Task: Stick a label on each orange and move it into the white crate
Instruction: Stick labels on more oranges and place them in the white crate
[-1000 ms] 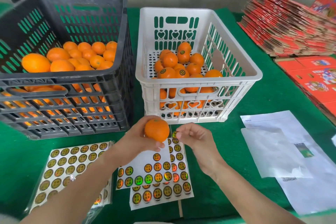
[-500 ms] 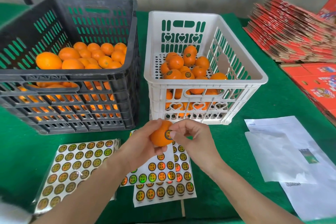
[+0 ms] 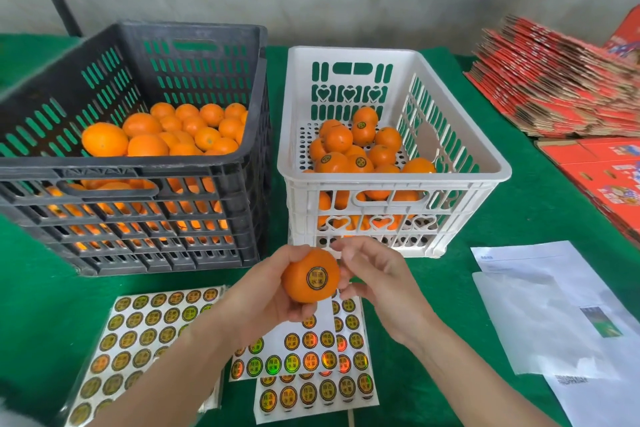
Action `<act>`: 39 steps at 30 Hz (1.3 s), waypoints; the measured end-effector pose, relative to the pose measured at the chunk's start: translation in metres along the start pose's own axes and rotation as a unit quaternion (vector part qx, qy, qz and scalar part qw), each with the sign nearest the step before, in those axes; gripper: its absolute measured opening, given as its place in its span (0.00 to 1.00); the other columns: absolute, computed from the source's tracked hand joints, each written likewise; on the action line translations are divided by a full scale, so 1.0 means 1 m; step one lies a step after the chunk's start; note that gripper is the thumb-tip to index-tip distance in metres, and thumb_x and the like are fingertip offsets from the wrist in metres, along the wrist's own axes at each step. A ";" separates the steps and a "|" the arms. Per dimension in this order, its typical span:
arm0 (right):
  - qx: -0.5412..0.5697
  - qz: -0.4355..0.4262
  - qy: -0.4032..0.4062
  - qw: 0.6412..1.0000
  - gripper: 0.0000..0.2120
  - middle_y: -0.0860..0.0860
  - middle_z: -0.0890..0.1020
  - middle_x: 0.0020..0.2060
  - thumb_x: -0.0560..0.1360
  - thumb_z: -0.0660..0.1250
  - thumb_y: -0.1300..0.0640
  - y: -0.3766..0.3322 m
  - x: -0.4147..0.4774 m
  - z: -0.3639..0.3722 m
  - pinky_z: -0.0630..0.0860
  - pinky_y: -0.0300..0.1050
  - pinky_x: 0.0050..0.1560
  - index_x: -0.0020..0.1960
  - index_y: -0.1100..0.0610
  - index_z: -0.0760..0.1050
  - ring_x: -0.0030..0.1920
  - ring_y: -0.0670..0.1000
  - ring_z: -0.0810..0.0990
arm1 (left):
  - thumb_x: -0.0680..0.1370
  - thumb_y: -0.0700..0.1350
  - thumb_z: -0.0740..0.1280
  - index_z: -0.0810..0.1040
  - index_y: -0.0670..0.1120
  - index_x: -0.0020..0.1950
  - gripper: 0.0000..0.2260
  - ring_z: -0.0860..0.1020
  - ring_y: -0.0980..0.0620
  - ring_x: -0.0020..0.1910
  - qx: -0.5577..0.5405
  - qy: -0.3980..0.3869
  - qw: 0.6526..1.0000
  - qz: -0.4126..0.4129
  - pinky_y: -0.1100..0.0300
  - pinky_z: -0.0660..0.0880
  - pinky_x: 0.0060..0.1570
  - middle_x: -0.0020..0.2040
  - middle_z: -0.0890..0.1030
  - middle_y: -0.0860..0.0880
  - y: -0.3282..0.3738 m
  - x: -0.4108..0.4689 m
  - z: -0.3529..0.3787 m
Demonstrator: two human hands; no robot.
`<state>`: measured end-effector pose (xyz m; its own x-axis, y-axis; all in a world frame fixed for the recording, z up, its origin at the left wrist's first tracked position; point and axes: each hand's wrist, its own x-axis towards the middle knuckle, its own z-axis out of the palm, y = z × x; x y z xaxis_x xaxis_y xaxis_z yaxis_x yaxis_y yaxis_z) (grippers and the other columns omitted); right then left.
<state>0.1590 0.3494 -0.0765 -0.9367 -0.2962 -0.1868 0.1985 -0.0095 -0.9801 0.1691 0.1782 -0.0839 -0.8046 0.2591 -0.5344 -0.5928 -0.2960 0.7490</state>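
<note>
Left grip [image 3: 263, 302] is wrapped round the orange [image 3: 296, 289] from below and from the left, fingers curled on it. The fruit is held in the air above the sticker sheets [image 3: 304, 357], just in front of the white crate [image 3: 391, 180]. Right grip [image 3: 377, 284] is held loosely curled at the orange's right side with nothing pinched in it; contact with the peel cannot be told. The label [image 3: 317, 278] is seen on the upward face, apparently flat, no lifted edge visible. Judged step: label seated, transfer due. A thumb press from label centre outward is advised before release, since edges may lift on curved peel. The orange should be carried over the near rim and lowered onto the labelled oranges [image 3: 360, 149] in the crate, not dropped, so bruising and rolling are avoided. Label side is best kept up and clear of neighbouring fruit so it is not scuffed. The right grip can be sent to the sheets for the next label meanwhile. Unlabelled stock is seen in the black crate [image 3: 138, 163] on the worktop [image 3: 485, 229].
</note>
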 end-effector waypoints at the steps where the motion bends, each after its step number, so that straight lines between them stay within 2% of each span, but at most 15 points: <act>1: -0.009 -0.017 -0.001 1.000 0.14 0.49 0.79 0.36 0.72 0.66 0.48 -0.003 -0.002 0.001 0.77 0.43 0.40 0.53 0.55 0.77 0.39 0.48 0.78 | 0.63 0.57 0.69 0.75 0.44 0.59 0.28 0.76 0.50 0.32 0.006 0.006 1.000 0.002 0.60 0.73 0.31 0.41 0.81 0.43 0.003 -0.001 0.001; 5: -0.268 -0.178 -0.034 0.946 0.26 0.37 0.71 0.55 0.66 0.71 0.43 -0.016 -0.011 0.014 0.71 0.32 0.55 0.61 0.41 0.67 0.57 0.38 0.72 | 0.68 0.57 0.66 0.77 0.45 0.59 0.24 0.80 0.46 0.37 0.055 -0.020 0.997 0.053 0.58 0.75 0.37 0.47 0.83 0.42 0.017 -0.013 0.011; 8: -0.307 -0.310 0.007 0.900 0.29 0.39 0.70 0.58 0.65 0.73 0.50 -0.039 0.002 0.020 0.66 0.27 0.55 0.63 0.44 0.66 0.58 0.36 0.69 | 0.74 0.67 0.61 0.76 0.49 0.57 0.24 0.79 0.47 0.34 0.208 -0.003 0.964 0.168 0.60 0.75 0.31 0.42 0.83 0.44 0.053 -0.028 0.020; 12: -0.279 -0.289 0.088 0.911 0.28 0.39 0.71 0.53 0.64 0.75 0.52 -0.092 0.057 0.000 0.68 0.30 0.49 0.59 0.43 0.66 0.54 0.35 0.69 | 0.79 0.60 0.59 0.78 0.50 0.46 0.16 0.79 0.51 0.36 0.438 0.224 0.767 0.412 0.55 0.76 0.37 0.36 0.81 0.54 0.123 -0.019 -0.001; 14: -0.356 -0.234 0.109 0.898 0.27 0.41 0.69 0.51 0.65 0.74 0.54 -0.112 0.100 -0.023 0.65 0.31 0.48 0.60 0.46 0.67 0.53 0.38 0.68 | 0.78 0.47 0.63 0.78 0.48 0.47 0.06 0.79 0.44 0.43 0.502 0.367 0.666 0.412 0.52 0.74 0.45 0.40 0.80 0.50 0.152 -0.004 -0.028; 16: -0.429 -0.190 0.121 0.875 0.23 0.47 0.69 0.50 0.66 0.73 0.57 -0.124 0.150 -0.051 0.64 0.34 0.48 0.58 0.55 0.71 0.55 0.46 0.69 | 0.77 0.43 0.65 0.80 0.45 0.50 0.05 0.78 0.39 0.47 0.573 0.425 0.624 0.320 0.51 0.71 0.45 0.46 0.81 0.42 0.168 0.012 -0.058; 18: -0.509 -0.105 0.112 0.847 0.15 0.52 0.73 0.45 0.66 0.72 0.56 -0.128 0.193 -0.080 0.68 0.39 0.39 0.50 0.57 0.73 0.48 0.50 0.72 | 0.76 0.43 0.68 0.80 0.44 0.46 0.03 0.78 0.38 0.46 0.607 0.422 0.621 0.260 0.52 0.70 0.44 0.45 0.82 0.40 0.170 0.023 -0.079; 21: -0.682 0.030 0.049 0.729 0.13 0.52 0.73 0.36 0.67 0.73 0.53 -0.116 0.231 -0.117 0.69 0.41 0.35 0.38 0.58 0.71 0.42 0.54 0.74 | 0.73 0.46 0.70 0.78 0.49 0.41 0.03 0.77 0.42 0.42 0.619 0.412 0.617 0.259 0.53 0.72 0.42 0.39 0.81 0.45 0.168 0.030 -0.081; 23: -0.727 0.083 0.028 0.681 0.15 0.53 0.74 0.43 0.68 0.72 0.56 -0.099 0.243 -0.137 0.72 0.44 0.41 0.52 0.61 0.75 0.47 0.55 0.75 | 0.73 0.48 0.72 0.77 0.50 0.39 0.05 0.75 0.46 0.40 0.616 0.410 0.622 0.256 0.56 0.69 0.38 0.36 0.77 0.50 0.167 0.032 -0.077; 25: -0.696 0.111 0.015 0.709 0.19 0.54 0.74 0.50 0.73 0.68 0.60 -0.086 0.251 -0.153 0.74 0.41 0.42 0.63 0.61 0.72 0.47 0.53 0.75 | 0.73 0.49 0.72 0.78 0.50 0.40 0.05 0.73 0.49 0.39 0.610 0.412 0.629 0.251 0.58 0.66 0.36 0.36 0.76 0.52 0.169 0.034 -0.073; 27: -0.693 0.126 -0.021 0.710 0.21 0.54 0.73 0.62 0.77 0.64 0.58 -0.080 0.254 -0.153 0.73 0.38 0.55 0.69 0.57 0.67 0.57 0.53 0.74 | 0.73 0.49 0.71 0.80 0.48 0.42 0.05 0.74 0.49 0.39 0.616 0.404 0.630 0.245 0.58 0.66 0.36 0.37 0.77 0.50 0.169 0.037 -0.068; 30: -0.708 0.086 0.003 0.701 0.23 0.55 0.71 0.67 0.77 0.64 0.53 -0.081 0.258 -0.147 0.73 0.35 0.57 0.71 0.54 0.66 0.65 0.60 0.70 | 0.75 0.49 0.69 0.81 0.46 0.47 0.06 0.74 0.48 0.39 0.613 0.409 0.634 0.234 0.59 0.67 0.35 0.38 0.77 0.49 0.168 0.037 -0.062; 32: -0.726 0.039 0.059 0.684 0.27 0.57 0.68 0.69 0.75 0.65 0.51 -0.085 0.254 -0.137 0.72 0.48 0.61 0.72 0.53 0.63 0.65 0.60 0.70 | 0.77 0.45 0.67 0.80 0.45 0.52 0.07 0.73 0.49 0.39 0.602 0.413 0.642 0.233 0.59 0.67 0.34 0.41 0.76 0.49 0.169 0.035 -0.064; 36: -0.584 -0.241 0.149 0.761 0.17 0.60 0.75 0.61 0.75 0.67 0.59 -0.116 0.237 -0.072 0.67 0.46 0.60 0.62 0.61 0.74 0.62 0.59 0.73 | 0.77 0.35 0.61 0.77 0.43 0.57 0.11 0.76 0.47 0.39 0.550 0.396 0.698 0.232 0.56 0.74 0.34 0.49 0.81 0.43 0.179 0.024 -0.080; 39: -0.501 -0.395 0.087 0.765 0.09 0.57 0.81 0.52 0.74 0.68 0.62 -0.143 0.207 0.010 0.64 0.38 0.51 0.53 0.62 0.79 0.53 0.56 0.77 | 0.76 0.35 0.61 0.77 0.44 0.58 0.13 0.78 0.43 0.46 0.576 0.419 0.668 0.216 0.54 0.74 0.42 0.51 0.81 0.42 0.186 0.010 -0.100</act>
<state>-0.0604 0.2802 0.0255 -0.6925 -0.4431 0.5694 -0.6878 0.6438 -0.3354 0.0471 0.0339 0.0115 -0.9152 -0.3698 0.1600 -0.2657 0.8524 0.4503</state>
